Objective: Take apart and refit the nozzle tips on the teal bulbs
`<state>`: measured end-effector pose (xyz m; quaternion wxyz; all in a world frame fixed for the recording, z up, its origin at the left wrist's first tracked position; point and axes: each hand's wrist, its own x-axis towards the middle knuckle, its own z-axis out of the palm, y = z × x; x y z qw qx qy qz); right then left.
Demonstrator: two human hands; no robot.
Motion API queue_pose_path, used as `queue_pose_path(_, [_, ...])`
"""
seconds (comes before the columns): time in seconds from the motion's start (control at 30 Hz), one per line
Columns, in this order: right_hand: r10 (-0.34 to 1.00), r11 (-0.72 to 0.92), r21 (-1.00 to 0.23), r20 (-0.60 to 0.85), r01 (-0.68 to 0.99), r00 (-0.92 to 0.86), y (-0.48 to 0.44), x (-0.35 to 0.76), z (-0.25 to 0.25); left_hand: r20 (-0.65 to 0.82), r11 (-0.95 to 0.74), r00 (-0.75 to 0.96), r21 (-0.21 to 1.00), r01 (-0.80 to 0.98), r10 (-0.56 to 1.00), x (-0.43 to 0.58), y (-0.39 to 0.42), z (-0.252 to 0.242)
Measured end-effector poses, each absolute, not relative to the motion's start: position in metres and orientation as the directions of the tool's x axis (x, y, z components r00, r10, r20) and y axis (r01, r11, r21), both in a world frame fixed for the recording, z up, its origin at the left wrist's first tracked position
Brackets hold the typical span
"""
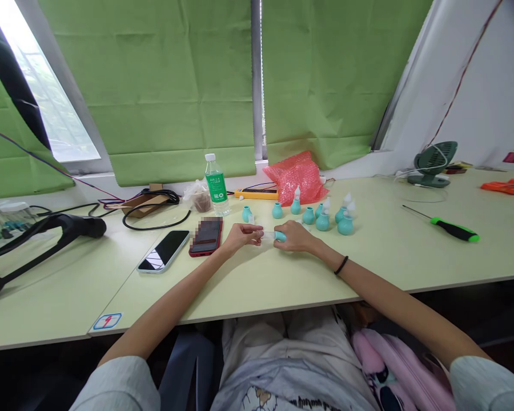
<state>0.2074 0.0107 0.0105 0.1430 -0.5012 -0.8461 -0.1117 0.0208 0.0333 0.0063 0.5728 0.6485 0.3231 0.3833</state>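
My left hand (pixel 241 236) and my right hand (pixel 295 236) meet on the pale green table (pixel 282 279), fingers closed. Between them lies a small teal rubber bulb (pixel 280 236) with a clear plastic tip (pixel 267 234). The right hand grips the bulb end; the left hand pinches the clear tip. Just behind the hands stand several more teal bulbs (pixel 322 221), some topped with clear nozzles, one apart at the left (pixel 247 214).
Two phones (pixel 164 250) (pixel 206 236) lie left of the hands. Behind stand a water bottle (pixel 216 186), a pink bubble-wrap bag (pixel 297 176) and a yellow power strip (pixel 257 194). A green-handled screwdriver (pixel 454 229) and a small fan (pixel 432 164) sit to the right, black cables (pixel 154 200) to the left.
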Motion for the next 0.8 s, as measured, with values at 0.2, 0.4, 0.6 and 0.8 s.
queue_pose_path(0.2, [0.831, 0.436, -0.027, 0.395, 0.899, -0.391, 0.008, 0.199, 0.005, 0.033, 0.006, 0.463, 0.996, -0.083, 0.886, 0.022, 0.035, 0.005])
queue_pose_path(0.4, [0.843, 0.387, -0.095, 0.439, 0.917, -0.311, 0.006, 0.192, -0.005, 0.046, 0.014, 0.417, 0.99, -0.138, 0.908, 0.023, 0.03, 0.005])
queue_pose_path(0.6, [0.84, 0.515, -0.334, 0.379, 0.789, -0.388, 0.007, 0.195, -0.001, 0.119, -0.091, 0.502, 0.993, -0.079, 0.857, 0.023, 0.025, 0.01])
queue_pose_path(0.8, [0.896, 0.426, -0.585, 0.168, 0.69, -0.411, 0.007, 0.198, 0.004, 0.141, -0.173, 0.545, 0.985, 0.006, 0.826, 0.023, 0.021, 0.013])
